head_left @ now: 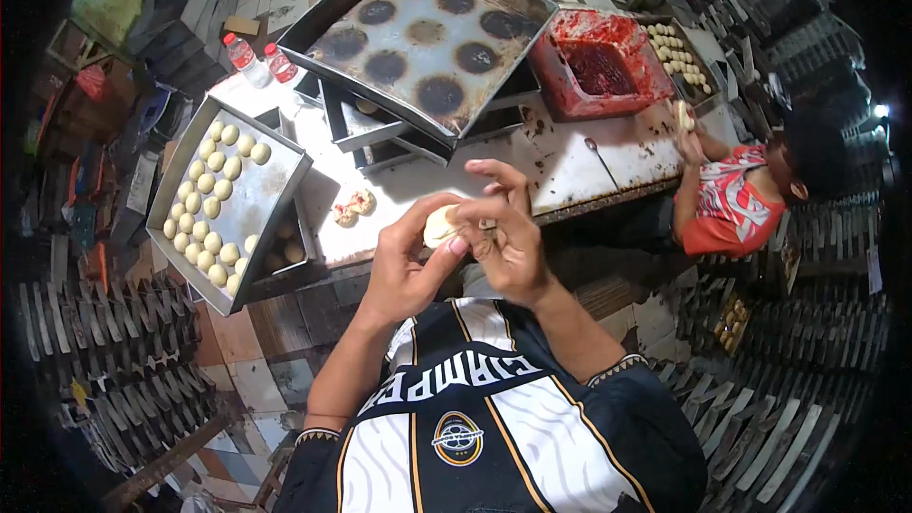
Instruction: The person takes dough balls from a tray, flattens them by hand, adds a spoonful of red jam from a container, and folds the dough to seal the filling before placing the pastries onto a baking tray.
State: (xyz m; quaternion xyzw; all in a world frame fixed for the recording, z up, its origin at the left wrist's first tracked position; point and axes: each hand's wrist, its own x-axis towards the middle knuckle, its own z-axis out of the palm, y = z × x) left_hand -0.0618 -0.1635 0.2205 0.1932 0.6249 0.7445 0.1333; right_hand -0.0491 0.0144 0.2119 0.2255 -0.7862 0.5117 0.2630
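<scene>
A pale, round piece of dough (441,226) is held up in front of me, over the table's near edge. My left hand (407,261) grips it between thumb and fingers from the left. On its other side my right hand (508,242) has curled fingers against the dough's edge, with its other fingers raised. Exactly where the right fingertips meet the dough is partly hidden. Beyond my left hand, dough pieces smeared with red filling (352,207) lie on the white table (332,166).
At left, a metal tray (271,195) holds several dough balls (206,179). Stained baking trays (423,33) are stacked ahead. A red tub (598,66) of filling and a spoon (600,161) sit to the right. Another person (731,190) holds dough there; two bottles (242,57) stand far left.
</scene>
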